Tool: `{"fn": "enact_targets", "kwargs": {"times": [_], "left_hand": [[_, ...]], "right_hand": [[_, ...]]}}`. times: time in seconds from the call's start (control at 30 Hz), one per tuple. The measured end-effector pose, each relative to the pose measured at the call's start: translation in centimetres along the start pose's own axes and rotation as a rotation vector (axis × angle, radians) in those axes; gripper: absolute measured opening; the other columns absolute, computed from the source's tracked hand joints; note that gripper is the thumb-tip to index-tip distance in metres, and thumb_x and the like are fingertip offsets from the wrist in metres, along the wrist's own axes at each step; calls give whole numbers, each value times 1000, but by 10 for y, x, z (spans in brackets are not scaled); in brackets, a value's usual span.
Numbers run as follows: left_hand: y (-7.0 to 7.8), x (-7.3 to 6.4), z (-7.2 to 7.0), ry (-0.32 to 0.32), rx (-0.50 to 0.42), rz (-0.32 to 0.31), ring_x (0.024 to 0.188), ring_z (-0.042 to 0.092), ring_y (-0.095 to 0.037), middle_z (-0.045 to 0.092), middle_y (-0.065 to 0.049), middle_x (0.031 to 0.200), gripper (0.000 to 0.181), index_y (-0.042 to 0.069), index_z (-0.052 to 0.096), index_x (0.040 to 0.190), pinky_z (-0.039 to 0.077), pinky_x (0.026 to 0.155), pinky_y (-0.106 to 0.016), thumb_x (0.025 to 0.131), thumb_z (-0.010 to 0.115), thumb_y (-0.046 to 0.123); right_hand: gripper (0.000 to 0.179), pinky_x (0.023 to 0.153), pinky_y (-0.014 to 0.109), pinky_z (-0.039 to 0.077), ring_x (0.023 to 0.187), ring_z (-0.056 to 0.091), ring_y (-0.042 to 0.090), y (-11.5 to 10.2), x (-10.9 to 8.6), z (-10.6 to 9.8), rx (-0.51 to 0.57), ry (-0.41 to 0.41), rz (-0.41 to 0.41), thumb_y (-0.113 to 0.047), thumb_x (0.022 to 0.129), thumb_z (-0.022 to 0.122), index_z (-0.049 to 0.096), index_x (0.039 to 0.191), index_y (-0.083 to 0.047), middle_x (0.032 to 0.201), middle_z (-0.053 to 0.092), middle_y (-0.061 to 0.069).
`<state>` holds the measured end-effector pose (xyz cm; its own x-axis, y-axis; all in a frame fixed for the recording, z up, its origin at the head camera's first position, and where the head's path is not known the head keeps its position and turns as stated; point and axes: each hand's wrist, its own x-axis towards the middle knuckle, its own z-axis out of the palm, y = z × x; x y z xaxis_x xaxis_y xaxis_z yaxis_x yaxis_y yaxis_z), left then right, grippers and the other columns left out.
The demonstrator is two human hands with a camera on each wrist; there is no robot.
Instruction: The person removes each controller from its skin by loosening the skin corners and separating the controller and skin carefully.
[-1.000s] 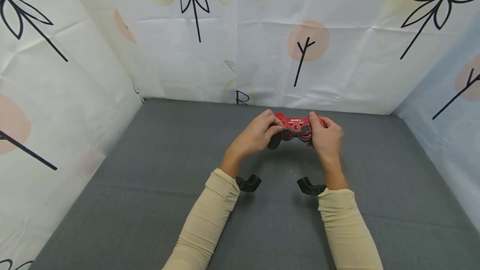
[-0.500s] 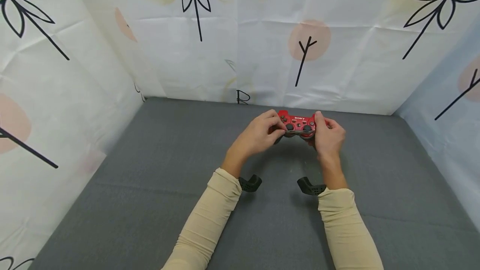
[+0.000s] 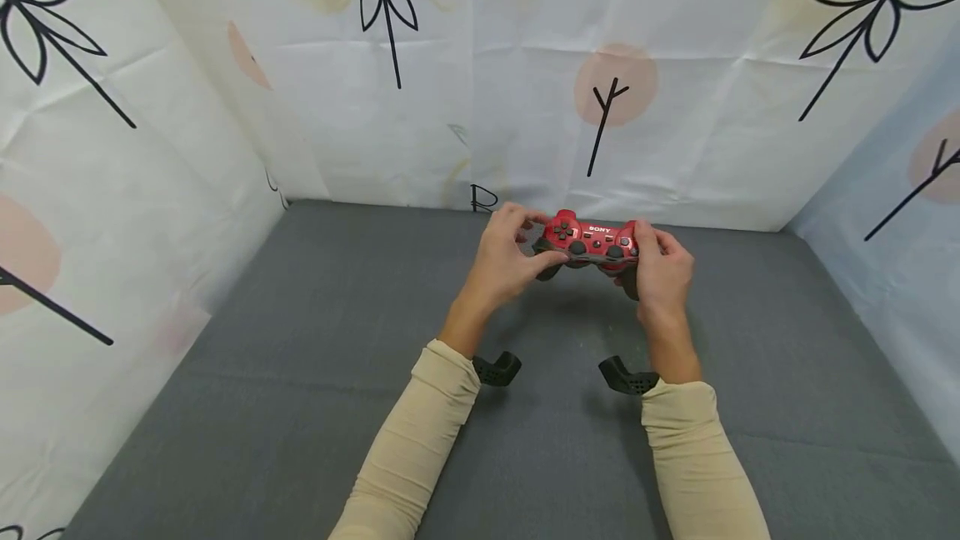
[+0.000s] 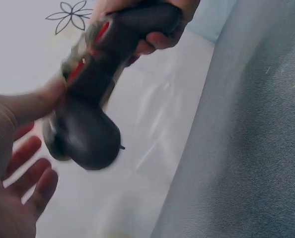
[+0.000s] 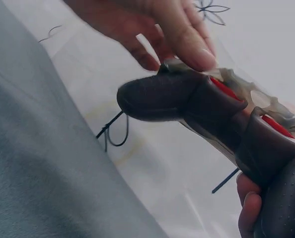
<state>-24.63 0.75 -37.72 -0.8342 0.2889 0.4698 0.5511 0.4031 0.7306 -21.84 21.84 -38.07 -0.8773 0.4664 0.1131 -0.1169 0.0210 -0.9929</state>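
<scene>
A red Sony game controller (image 3: 598, 233) is held above the far part of the grey table. A dark, smooth cover (image 5: 152, 99) wraps its handles and lower edge; red shows through its round openings in both wrist views. My right hand (image 3: 663, 273) grips the right handle, thumb on top and fingers curled underneath. My left hand (image 3: 498, 257) is at the left side, its thumb touching the cover's edge. In the left wrist view, the other fingers (image 4: 43, 188) of that hand are spread apart beside the left handle. The D-pad and both sticks face up in the head view.
Grey cloth covers the table (image 3: 337, 315). White fabric walls (image 3: 525, 107) printed with flowers and trees stand behind and at both sides, the back one close beyond the controller. A black wrist device (image 3: 497, 369) sits under each wrist.
My left hand's pinch on the lower left edge has loosened, and the fingers have spread and shifted left. The controller's left side has come up, exposing its D-pad. The right hand keeps its grip.
</scene>
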Motion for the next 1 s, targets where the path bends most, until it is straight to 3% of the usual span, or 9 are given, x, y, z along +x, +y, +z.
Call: {"fn": "enact_targets", "kwargs": {"times": [0.13,0.23,0.33,0.4,0.57,0.83,1.0], "left_hand": [[-3,-1,0,-108,-124,66,134,52,-19,50,-3,147,79,13,50,149,50,108,-28,80,88,14],[-4,-2,1,-203,-168,100,143,47,-16,41,-1,159,88,16,41,157,46,112,-25,81,86,6],[-3,-2,2,-246,-167,135,146,44,-15,36,1,163,91,18,38,159,44,113,-23,82,83,-1],[-2,-2,3,-233,-139,184,144,47,-16,41,-1,161,87,15,42,157,47,111,-24,82,82,-2],[-2,-2,2,-131,-26,295,128,59,-19,57,-7,144,72,9,58,144,53,100,-23,79,88,8],[-2,-5,-6,-113,33,250,102,63,-18,63,-2,132,60,12,66,130,53,73,-17,76,92,13],[-1,-3,-8,-171,58,242,95,57,-11,62,1,124,55,12,65,124,51,78,-19,75,91,14]], "right_hand": [[32,46,21,51,48,59,7,-5,0,-6,85,-21,60,-44,99,64,71,102,-13,69,67,-8],[31,46,21,50,45,59,9,-9,1,-13,143,-16,110,-44,99,64,73,92,-15,64,68,-6],[36,46,23,49,43,58,10,-13,4,-20,187,-17,170,-45,99,64,73,82,-14,60,68,-5],[40,46,24,49,42,57,11,-16,5,-25,209,-31,213,-46,98,64,73,77,-13,58,68,-4],[42,46,25,49,42,58,12,-18,7,-31,204,-81,259,-47,98,64,74,74,-13,56,69,-2],[43,45,25,49,43,60,11,-12,7,-27,125,-120,319,-52,99,61,75,79,-17,56,70,-4],[43,44,24,48,42,59,11,-9,6,-26,108,-122,308,-52,98,62,73,77,-16,55,68,-4]]}}
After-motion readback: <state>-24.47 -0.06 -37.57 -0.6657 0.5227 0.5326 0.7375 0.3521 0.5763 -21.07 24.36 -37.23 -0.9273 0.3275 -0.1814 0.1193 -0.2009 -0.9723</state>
